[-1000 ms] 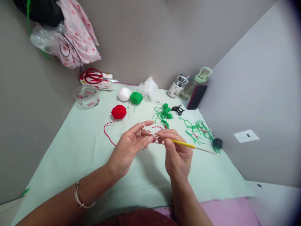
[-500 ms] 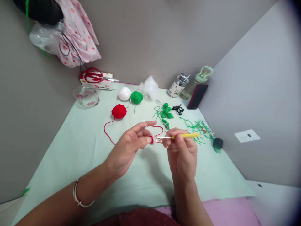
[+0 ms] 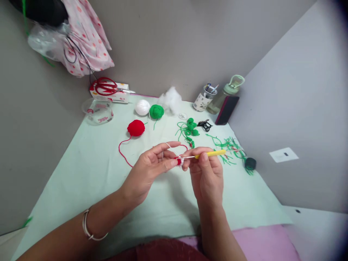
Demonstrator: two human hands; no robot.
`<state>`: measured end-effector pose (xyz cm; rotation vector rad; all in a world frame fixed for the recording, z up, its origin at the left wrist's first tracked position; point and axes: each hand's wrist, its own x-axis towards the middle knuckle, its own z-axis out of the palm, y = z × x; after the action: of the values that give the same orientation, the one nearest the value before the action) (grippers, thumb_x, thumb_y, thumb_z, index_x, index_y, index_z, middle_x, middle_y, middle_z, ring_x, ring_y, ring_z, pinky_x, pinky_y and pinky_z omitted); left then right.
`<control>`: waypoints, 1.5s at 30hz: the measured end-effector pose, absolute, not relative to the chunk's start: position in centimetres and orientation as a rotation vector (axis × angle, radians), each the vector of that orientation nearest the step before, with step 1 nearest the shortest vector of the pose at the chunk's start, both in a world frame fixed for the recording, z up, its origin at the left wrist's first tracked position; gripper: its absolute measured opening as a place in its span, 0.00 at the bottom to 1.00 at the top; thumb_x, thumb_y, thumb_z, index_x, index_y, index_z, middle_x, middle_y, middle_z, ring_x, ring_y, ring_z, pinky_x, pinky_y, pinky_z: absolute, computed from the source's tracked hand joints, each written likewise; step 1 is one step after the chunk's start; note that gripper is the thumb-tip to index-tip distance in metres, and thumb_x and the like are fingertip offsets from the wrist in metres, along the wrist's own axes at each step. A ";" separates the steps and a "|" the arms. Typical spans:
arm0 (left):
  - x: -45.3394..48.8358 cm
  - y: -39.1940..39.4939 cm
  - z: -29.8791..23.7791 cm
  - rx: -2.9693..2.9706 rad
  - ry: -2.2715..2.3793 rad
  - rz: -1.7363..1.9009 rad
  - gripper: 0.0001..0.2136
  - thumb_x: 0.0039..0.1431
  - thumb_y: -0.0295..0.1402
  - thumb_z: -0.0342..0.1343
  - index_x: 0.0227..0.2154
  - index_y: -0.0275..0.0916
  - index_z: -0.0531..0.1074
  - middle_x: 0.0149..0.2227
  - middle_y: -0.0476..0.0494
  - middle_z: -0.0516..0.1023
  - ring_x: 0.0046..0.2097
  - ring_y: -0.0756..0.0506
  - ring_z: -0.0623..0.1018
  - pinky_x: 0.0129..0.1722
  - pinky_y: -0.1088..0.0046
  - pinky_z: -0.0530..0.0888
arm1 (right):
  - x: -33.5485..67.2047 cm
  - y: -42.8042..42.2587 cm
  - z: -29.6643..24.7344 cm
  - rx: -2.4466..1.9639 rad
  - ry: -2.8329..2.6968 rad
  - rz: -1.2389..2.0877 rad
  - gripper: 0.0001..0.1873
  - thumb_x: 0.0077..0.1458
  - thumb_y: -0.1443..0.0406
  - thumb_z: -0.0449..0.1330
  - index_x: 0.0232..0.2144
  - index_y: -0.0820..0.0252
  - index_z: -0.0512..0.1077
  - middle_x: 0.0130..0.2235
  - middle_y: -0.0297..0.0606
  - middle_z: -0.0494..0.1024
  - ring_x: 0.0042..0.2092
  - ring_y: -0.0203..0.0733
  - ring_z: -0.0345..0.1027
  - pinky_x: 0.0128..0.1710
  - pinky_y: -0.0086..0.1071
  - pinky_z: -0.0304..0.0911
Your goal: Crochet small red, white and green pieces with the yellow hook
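Observation:
My left hand (image 3: 150,168) pinches a tiny red crochet piece (image 3: 179,161), with white yarn looped over its raised forefinger. My right hand (image 3: 205,174) grips a crochet hook (image 3: 210,153) with a yellow handle, its metal tip pointing left into the red piece. Both hands hover above the pale green cloth (image 3: 89,170). A red strand (image 3: 122,152) runs from the work back to the red yarn ball (image 3: 136,128).
At the back lie a white yarn ball (image 3: 143,107), a green yarn ball (image 3: 156,111), stuffing fluff (image 3: 170,98), red scissors (image 3: 104,87) on a box, a clear cup (image 3: 98,111), a pen jar (image 3: 202,99), a bottle (image 3: 225,94). Green yarn scraps (image 3: 231,148) and small green crochet pieces (image 3: 190,128) lie to the right.
The hook swung from pointing down-right to nearly level, drew back to the right, then its tip went in again at the red piece. The left hand stayed in place.

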<state>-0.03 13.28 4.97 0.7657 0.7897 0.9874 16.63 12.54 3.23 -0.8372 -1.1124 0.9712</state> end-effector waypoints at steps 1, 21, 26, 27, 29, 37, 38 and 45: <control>-0.1 13.3 5.0 0.773 0.792 0.989 0.16 0.58 0.35 0.72 0.49 0.47 0.84 0.36 0.49 0.78 0.41 0.47 0.75 0.48 0.69 0.69 | 16.7 12.5 3.3 -0.839 -1.121 0.972 0.11 0.70 0.58 0.58 0.37 0.56 0.75 0.33 0.37 0.85 0.27 0.38 0.75 0.27 0.33 0.74; 0.2 13.7 4.7 0.551 0.659 0.975 0.20 0.58 0.30 0.71 0.54 0.43 0.81 0.33 0.51 0.79 0.36 0.51 0.74 0.49 0.68 0.72 | 16.5 11.8 3.0 -0.878 -1.202 0.727 0.10 0.70 0.64 0.59 0.40 0.53 0.82 0.34 0.36 0.80 0.29 0.37 0.73 0.29 0.34 0.73; 0.7 13.2 4.5 0.690 0.719 1.020 0.19 0.59 0.31 0.70 0.53 0.47 0.82 0.34 0.52 0.79 0.39 0.51 0.75 0.44 0.72 0.69 | 15.9 11.9 2.5 -0.891 -1.313 0.681 0.11 0.69 0.68 0.59 0.44 0.49 0.82 0.39 0.36 0.84 0.36 0.37 0.76 0.34 0.32 0.74; 0.8 13.1 4.4 0.695 0.726 1.029 0.19 0.58 0.31 0.71 0.53 0.47 0.82 0.34 0.52 0.79 0.39 0.51 0.74 0.43 0.72 0.68 | 15.9 11.8 2.4 -0.909 -1.348 0.615 0.12 0.69 0.69 0.59 0.45 0.49 0.82 0.39 0.35 0.84 0.36 0.37 0.76 0.34 0.33 0.74; 0.8 13.1 4.4 0.666 0.730 1.028 0.19 0.57 0.33 0.72 0.52 0.46 0.82 0.33 0.52 0.79 0.37 0.51 0.73 0.42 0.72 0.68 | 15.8 11.5 2.2 -0.942 -1.469 0.411 0.15 0.67 0.72 0.60 0.46 0.48 0.82 0.39 0.36 0.83 0.37 0.39 0.77 0.35 0.34 0.74; 0.3 14.1 4.0 0.520 0.651 0.976 0.13 0.58 0.29 0.69 0.47 0.42 0.85 0.35 0.50 0.78 0.40 0.50 0.76 0.54 0.66 0.72 | 17.2 11.8 2.4 -0.945 -1.274 0.605 0.11 0.69 0.67 0.59 0.43 0.51 0.82 0.33 0.35 0.81 0.32 0.39 0.74 0.34 0.36 0.72; 0.3 14.1 4.0 0.573 0.671 0.998 0.14 0.58 0.29 0.69 0.47 0.43 0.85 0.35 0.50 0.78 0.40 0.50 0.76 0.52 0.68 0.72 | 17.1 12.0 2.5 -0.911 -1.235 0.702 0.10 0.69 0.65 0.60 0.41 0.51 0.83 0.33 0.34 0.80 0.31 0.38 0.73 0.33 0.35 0.71; 0.5 13.5 4.2 0.766 0.740 1.001 0.16 0.59 0.32 0.70 0.50 0.48 0.83 0.35 0.51 0.79 0.40 0.49 0.76 0.45 0.71 0.70 | 16.5 12.2 2.7 -0.864 -1.173 0.906 0.07 0.67 0.62 0.64 0.41 0.52 0.83 0.40 0.37 0.86 0.34 0.37 0.77 0.35 0.33 0.75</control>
<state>0.51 13.51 4.16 0.7659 0.7403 1.0009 16.50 12.25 2.67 -0.8640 -1.1729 0.9057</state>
